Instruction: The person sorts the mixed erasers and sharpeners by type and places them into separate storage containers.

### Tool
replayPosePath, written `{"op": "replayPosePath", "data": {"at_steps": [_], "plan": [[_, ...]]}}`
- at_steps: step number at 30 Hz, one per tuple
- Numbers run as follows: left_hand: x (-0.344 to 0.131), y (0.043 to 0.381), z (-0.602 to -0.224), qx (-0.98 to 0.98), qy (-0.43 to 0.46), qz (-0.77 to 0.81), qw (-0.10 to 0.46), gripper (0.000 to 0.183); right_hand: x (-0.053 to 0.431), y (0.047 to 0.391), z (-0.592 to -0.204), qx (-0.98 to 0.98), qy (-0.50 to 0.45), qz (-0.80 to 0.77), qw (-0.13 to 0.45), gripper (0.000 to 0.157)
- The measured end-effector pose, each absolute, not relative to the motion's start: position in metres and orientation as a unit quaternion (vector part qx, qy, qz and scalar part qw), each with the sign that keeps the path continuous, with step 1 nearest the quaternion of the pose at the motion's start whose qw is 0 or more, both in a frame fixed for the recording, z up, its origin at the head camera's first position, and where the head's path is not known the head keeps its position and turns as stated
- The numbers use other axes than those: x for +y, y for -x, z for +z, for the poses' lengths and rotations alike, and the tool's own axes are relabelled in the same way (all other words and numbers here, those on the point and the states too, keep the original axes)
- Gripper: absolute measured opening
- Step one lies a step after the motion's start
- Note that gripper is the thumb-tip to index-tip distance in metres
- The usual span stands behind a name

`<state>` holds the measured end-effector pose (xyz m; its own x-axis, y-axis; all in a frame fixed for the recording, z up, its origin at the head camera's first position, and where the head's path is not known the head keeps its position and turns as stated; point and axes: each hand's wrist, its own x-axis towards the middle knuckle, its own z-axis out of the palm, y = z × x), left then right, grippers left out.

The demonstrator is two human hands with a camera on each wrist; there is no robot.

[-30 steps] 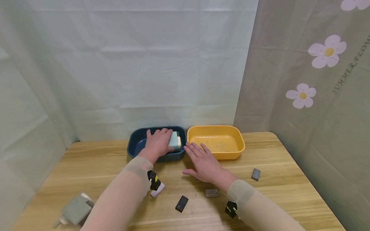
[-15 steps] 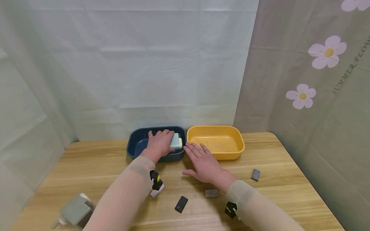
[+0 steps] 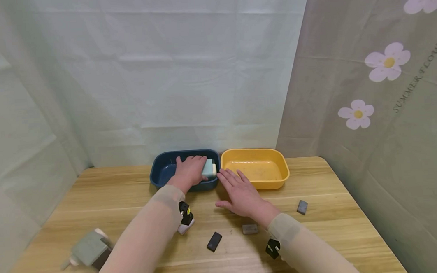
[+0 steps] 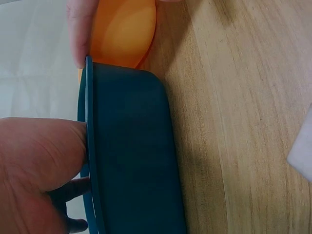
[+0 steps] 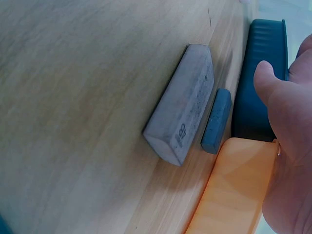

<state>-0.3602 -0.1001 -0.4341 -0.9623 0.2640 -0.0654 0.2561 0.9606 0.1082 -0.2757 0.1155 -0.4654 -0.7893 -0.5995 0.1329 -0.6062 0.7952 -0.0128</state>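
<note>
At the near left of the surface (image 3: pixel 341 212), I make out a grey-green object (image 3: pixel 91 247), too blurred to name and partly behind the left forearm (image 3: pixel 146 235). Next comes the navy tub (image 3: pixel 204 186); in front of it a pale block (image 3: pixel 185 227) lies partly covered by the wrist camera (image 3: pixel 186 213). Inside the tub, toward its right end, sits the pale blue case (image 3: pixel 207 168). My left grip (image 3: pixel 188 171) is clasping it, thumb at the near side and fingers over the far side. I judge it stiff, smooth and fairly light, liable to slide under flat fingertips, so I would hold it across its body, clear of the right end. A black block (image 3: pixel 214 241) lies nearer the viewer. My right grip (image 3: pixel 241 195) is released, fingers straight, fingertips at the rims where the tubs meet; whether they press, I cannot tell. Beneath it are a small blue block (image 5: pixel 217 121) and a grey block (image 3: pixel 250 229), probably rigid and best pinched by their long sides. Beyond are the yellow tub (image 3: pixel 269 185) and, farthest right, a dark grey block (image 3: pixel 302 206).
</note>
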Motion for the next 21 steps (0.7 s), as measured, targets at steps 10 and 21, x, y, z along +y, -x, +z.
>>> {"op": "replayPosePath", "data": {"at_steps": [10,21], "plan": [[-0.104,0.353,-0.425,0.987,-0.143,0.056,0.038,0.086,0.114,0.275,-0.465,-0.947,-0.316,0.026,0.055,0.097],[-0.108,0.345,-0.411,0.989,-0.138,0.037,0.040,0.079,0.114,0.275,-0.467,-0.948,-0.311,0.031,0.055,0.096]]}}
